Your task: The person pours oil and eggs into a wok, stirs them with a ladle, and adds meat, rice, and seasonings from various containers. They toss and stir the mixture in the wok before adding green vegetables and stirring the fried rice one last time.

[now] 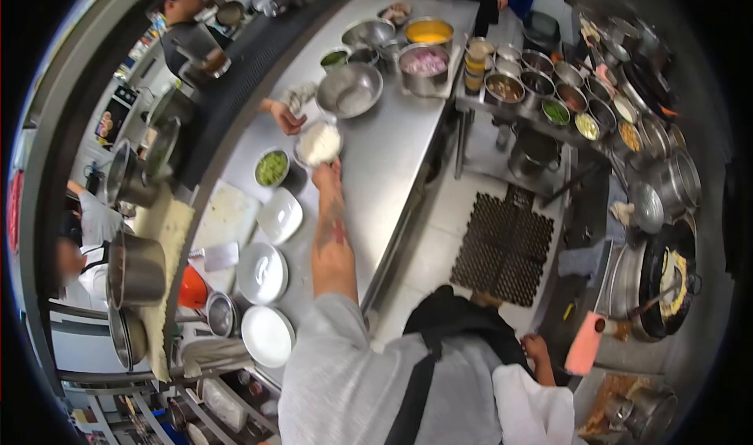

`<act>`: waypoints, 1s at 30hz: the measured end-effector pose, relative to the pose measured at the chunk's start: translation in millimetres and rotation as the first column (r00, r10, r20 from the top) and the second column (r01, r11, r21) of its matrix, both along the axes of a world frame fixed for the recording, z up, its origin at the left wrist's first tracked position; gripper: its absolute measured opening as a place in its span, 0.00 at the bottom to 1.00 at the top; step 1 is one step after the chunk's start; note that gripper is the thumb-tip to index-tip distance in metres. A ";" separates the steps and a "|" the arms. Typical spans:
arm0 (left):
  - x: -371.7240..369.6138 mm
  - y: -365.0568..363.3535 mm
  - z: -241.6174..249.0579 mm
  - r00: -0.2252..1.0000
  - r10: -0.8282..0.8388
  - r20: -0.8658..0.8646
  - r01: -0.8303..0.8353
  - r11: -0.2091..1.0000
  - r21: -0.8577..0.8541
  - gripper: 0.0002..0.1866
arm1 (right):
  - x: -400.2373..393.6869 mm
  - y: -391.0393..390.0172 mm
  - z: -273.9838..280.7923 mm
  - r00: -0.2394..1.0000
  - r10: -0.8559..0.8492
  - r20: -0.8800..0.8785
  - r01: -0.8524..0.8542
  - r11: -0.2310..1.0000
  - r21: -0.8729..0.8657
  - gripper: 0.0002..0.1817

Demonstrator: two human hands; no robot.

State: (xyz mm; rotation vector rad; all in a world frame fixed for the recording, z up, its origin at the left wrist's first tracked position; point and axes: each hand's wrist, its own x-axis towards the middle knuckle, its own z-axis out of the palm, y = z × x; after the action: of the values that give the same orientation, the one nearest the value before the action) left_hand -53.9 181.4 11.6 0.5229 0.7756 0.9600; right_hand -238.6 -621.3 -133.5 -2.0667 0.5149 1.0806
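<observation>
My left arm reaches across the steel counter [376, 178], and my left hand [327, 175] is closed on the near edge of a bowl of white food [320, 144]. Close to that bowl's far left side is another person's hand [287, 118], coming from the pass. A bowl of chopped green food [271, 168] sits just left of my hand, and a large metal bowl [350, 90] stands beyond it. Down by my right side is my right hand [536, 348], near an orange-pink bottle [586, 343]; its fingers are too small to make out.
White plates [268, 336], a cutting board [227, 224] and a broad blade [221, 257] lie at the counter's left. Ingredient pots [504, 89] line the back right. A pan with food [671, 282] is at the right. A black mat [503, 247] covers part of the floor.
</observation>
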 end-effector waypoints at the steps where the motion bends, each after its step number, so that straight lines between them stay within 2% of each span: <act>1: 0.9 0.0 -3.4 1.000 -0.005 -0.018 0.005 0.999 -0.032 0.16 | 4.3 6.4 7.6 0.997 -0.070 -0.034 0.070 0.998 -0.003 0.19; 2: 0.8 -5.1 0.4 0.989 0.012 -0.150 -0.020 0.998 -0.052 0.16 | 6.8 9.7 10.3 0.997 -0.026 0.069 0.024 0.999 0.023 0.20; 4: -6.2 -27.9 -3.1 0.983 0.014 -0.182 -0.012 1.000 0.012 0.17 | 12.9 10.2 19.9 0.957 0.083 0.279 -0.095 0.995 0.032 0.19; 5: -9.7 -43.9 -4.8 0.978 0.020 -0.210 -0.004 0.997 0.078 0.17 | 20.0 12.2 22.6 0.912 0.139 0.386 -0.159 0.987 0.020 0.17; 6: -13.0 -45.8 -21.5 0.947 -0.006 -0.321 0.037 0.995 0.092 0.16 | 28.7 14.9 20.2 0.808 0.217 0.547 -0.236 0.971 -0.036 0.19; 7: -15.5 -41.6 -56.3 0.898 -0.062 -0.435 0.115 0.989 0.096 0.15 | 31.3 10.3 22.7 0.687 0.276 0.673 -0.269 0.956 -0.118 0.21; 8: -21.1 -42.8 -102.9 0.973 -0.098 -0.211 0.152 0.954 0.257 0.13 | 40.2 17.4 49.5 0.678 0.267 0.685 -0.254 0.959 -0.123 0.25; 9: -50.0 -81.0 -91.6 0.874 -0.218 -0.433 0.414 0.801 0.432 0.14 | 48.6 30.6 110.0 0.755 0.206 0.623 -0.223 0.973 -0.051 0.24; 10: -49.2 -102.1 -98.2 0.862 -0.348 -0.369 0.469 0.823 0.320 0.14 | 50.8 27.4 136.4 0.763 0.089 0.641 -0.140 0.990 0.029 0.25; 11: -47.8 -134.5 -78.2 0.819 -0.423 -0.388 0.535 0.806 0.251 0.12 | 53.5 19.3 160.7 0.729 -0.083 0.680 -0.040 0.986 0.163 0.24; 12: -47.5 -170.3 -54.5 0.768 -0.496 -0.404 0.599 0.780 0.182 0.10 | 54.4 2.1 183.4 0.688 -0.138 0.713 0.024 0.986 0.167 0.23; 13: -48.9 -207.0 -28.9 0.711 -0.567 -0.417 0.659 0.743 0.113 0.08 | 55.7 -15.5 203.1 0.567 -0.088 0.819 0.089 0.995 0.045 0.22; 14: -32.7 -175.5 -93.5 0.577 -0.563 -0.592 0.725 0.686 0.054 0.09 | 55.7 -35.9 223.3 0.489 -0.197 0.850 0.225 0.970 0.095 0.21; 15: -20.2 -217.2 -77.4 0.545 -0.634 -0.549 0.755 0.655 -0.006 0.11 | 55.1 -58.5 245.4 0.397 -0.278 0.875 0.320 0.935 0.151 0.21; 16: -29.4 -257.6 -60.9 0.527 -0.686 -0.502 0.767 0.638 -0.068 0.12 | 52.8 -84.9 268.0 0.254 -0.191 0.948 0.457 0.888 0.057 0.21; 17: -26.8 -309.3 -34.8 0.420 -0.738 -0.528 0.821 0.557 -0.124 0.14 | 51.4 -111.0 283.4 0.132 -0.065 0.989 0.584 0.811 -0.025 0.21; 19: 4.3 -341.8 -56.3 0.201 -0.851 -0.485 0.885 0.370 -0.283 0.14 | 61.8 -169.5 300.9 0.078 -0.429 0.900 0.739 0.631 0.237 0.23; 21: 35.0 -397.2 -53.1 0.018 -0.852 -0.523 0.951 0.176 -0.255 0.13 | 94.1 -207.7 273.2 0.101 -0.426 0.899 0.893 0.437 0.107 0.31; 22: 63.9 -416.7 -79.9 -0.002 -0.811 -0.585 0.995 0.056 -0.080 0.12 | 126.2 -226.5 219.1 0.201 -0.374 0.905 0.913 0.407 -0.035 0.36; 23: 91.9 -438.1 -108.8 -0.002 -0.766 -0.642 0.993 -0.077 0.088 0.11 | 147.0 -225.1 209.3 0.179 -0.537 0.824 0.891 0.443 0.096 0.40; 24: 89.2 -509.1 -46.5 -0.051 -0.847 -0.530 0.993 -0.099 0.061 0.09 | 167.8 -223.6 199.1 0.167 -0.684 0.710 0.873 0.437 0.216 0.43; 25: 81.4 -592.5 33.5 -0.102 -0.907 -0.409 0.992 -0.124 0.028 0.07 | 175.0 -208.7 221.5 0.110 -0.924 0.366 0.747 0.320 0.583 0.44; 26: 84.9 -654.7 78.0 -0.074 -0.940 -0.334 0.997 -0.077 -0.005 0.06 | 178.9 -205.9 227.6 0.099 -0.889 0.446 0.773 0.351 0.528 0.41; 27: 119.8 -672.0 70.6 -0.234 -0.946 -0.226 0.963 -0.257 0.078 0.06 | 180.2 -202.6 232.6 0.091 -0.849 0.520 0.800 0.373 0.470 0.37; 28: 127.7 -718.0 102.4 -0.278 -0.922 -0.270 0.937 -0.322 0.134 0.08 | 158.8 -199.5 263.8 0.092 -0.920 0.381 0.761 0.312 0.569 0.28; 29: 142.6 -757.6 122.2 -0.272 -0.939 -0.209 0.941 -0.306 0.148 0.04 | 132.0 -196.6 280.6 0.077 -0.958 0.277 0.717 0.246 0.652 0.24; 30: 153.8 -800.0 148.0 -0.327 -0.928 -0.175 0.915 -0.358 0.188 0.03 | 106.4 -200.3 284.8 0.068 -0.983 0.171 0.669 0.172 0.723 0.20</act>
State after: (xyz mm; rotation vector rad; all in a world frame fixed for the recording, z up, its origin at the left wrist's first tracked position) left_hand 99.9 -618.6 159.6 1.1148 -0.1551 -0.7208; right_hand -132.2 -821.6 151.3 -1.0593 0.8655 -0.3193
